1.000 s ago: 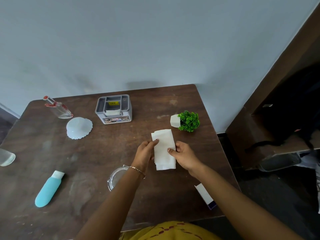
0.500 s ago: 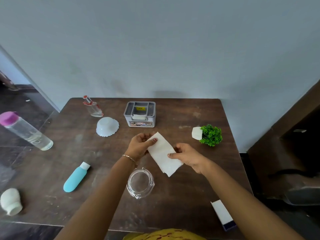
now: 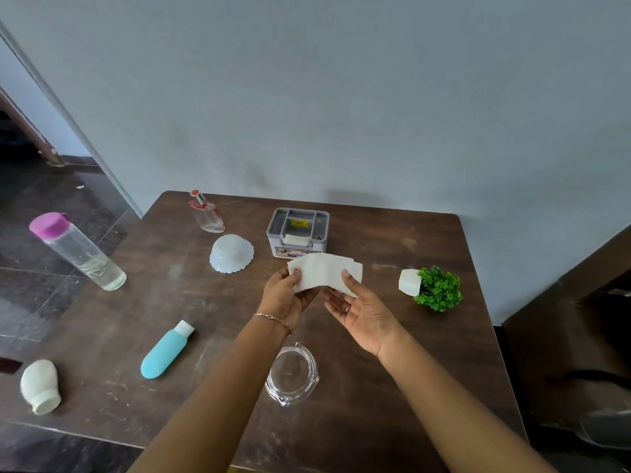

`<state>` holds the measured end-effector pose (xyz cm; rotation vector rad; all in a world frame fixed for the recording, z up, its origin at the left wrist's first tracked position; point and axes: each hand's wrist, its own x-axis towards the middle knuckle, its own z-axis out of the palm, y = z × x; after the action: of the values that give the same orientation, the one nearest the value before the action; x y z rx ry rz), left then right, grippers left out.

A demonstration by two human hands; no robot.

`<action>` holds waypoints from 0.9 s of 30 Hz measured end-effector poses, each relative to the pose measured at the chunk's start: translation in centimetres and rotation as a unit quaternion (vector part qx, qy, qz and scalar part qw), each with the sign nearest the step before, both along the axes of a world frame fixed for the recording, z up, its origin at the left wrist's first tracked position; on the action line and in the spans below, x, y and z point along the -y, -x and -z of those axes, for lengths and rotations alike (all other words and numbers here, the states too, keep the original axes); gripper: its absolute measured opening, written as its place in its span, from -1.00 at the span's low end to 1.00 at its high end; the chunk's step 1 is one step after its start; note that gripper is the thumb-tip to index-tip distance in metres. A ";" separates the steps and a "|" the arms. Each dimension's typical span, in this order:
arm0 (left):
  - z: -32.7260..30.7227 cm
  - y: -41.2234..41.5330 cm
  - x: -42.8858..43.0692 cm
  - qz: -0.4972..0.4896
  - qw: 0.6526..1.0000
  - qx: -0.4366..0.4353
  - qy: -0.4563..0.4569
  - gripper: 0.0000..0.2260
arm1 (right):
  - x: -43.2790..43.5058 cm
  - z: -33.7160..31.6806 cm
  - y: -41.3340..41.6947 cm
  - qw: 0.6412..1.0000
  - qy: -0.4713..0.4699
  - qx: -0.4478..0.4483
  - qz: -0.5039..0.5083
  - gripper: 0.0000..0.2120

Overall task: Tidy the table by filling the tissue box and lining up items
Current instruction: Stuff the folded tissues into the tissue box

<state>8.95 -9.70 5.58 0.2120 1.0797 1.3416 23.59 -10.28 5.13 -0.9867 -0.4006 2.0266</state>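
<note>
Above the middle of the table (image 3: 392, 339), your left hand (image 3: 285, 298) pinches the left end of the folded tissue stack (image 3: 322, 273) between thumb and fingers, while your right hand (image 3: 362, 314) lies open-palmed beneath the right end with its thumb pressed on top. Just behind the tissues, nearer the table's far edge, sits the grey tissue box (image 3: 297, 232), lid off. A toppled potted plant (image 3: 432, 288) lies toward the right edge.
</note>
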 end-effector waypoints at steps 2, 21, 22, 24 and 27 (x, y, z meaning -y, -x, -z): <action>-0.2 0.1 -0.5 0.002 1.000 0.020 -0.006 -0.81 | -0.4 -0.1 1.5 1.000 -0.008 -0.007 0.013 -0.56; 0.4 8.4 -10.0 -0.012 0.999 0.026 -0.044 -0.51 | -9.5 -2.6 12.4 0.979 -0.096 0.026 0.177 -0.71; 0.5 8.6 -10.4 -0.007 0.999 0.019 -0.044 -0.51 | -9.9 -2.6 12.6 0.978 -0.114 0.057 0.168 -0.71; 0.9 9.2 -11.6 0.009 0.999 -0.012 -0.038 -0.56 | -11.0 -2.5 12.9 0.969 -0.141 0.128 0.158 -0.69; 1.3 10.2 -13.6 0.064 0.993 -0.086 -0.055 -0.72 | -13.0 -2.5 12.7 0.947 -0.154 0.232 0.160 -0.75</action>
<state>-1.25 3.92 4.33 0.4779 1.1160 1.2855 10.93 2.73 7.61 -1.2361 -0.7312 1.3810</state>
